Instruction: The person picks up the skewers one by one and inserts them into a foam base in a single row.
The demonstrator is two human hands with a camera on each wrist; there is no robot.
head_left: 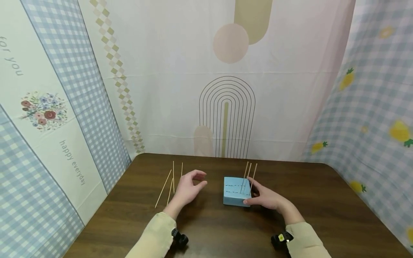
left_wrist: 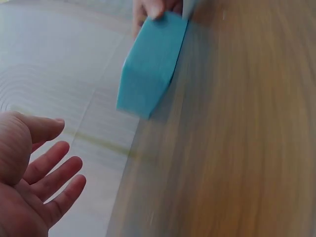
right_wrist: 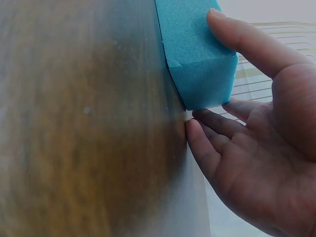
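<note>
A light blue foam block [head_left: 237, 201] sits on the table, with rows of small dark marks on its top. Three thin wooden sticks [head_left: 246, 168] stand in its right part, leaning slightly. My right hand [head_left: 266, 197] holds the block at its right side, thumb on the near face and fingers round toward the far side. In the right wrist view the thumb presses the foam block [right_wrist: 200, 39]. My left hand [head_left: 188, 187] hovers left of the block, fingers loosely bent and apart, holding nothing. The left wrist view also shows that hand [left_wrist: 37, 182] empty.
Several loose wooden sticks [head_left: 163, 189] lie on the brown table [head_left: 209, 229] just left of my left hand, partly hidden by it. A patterned cloth [head_left: 167, 107] hangs behind the table's far edge, with checked cloths at both sides.
</note>
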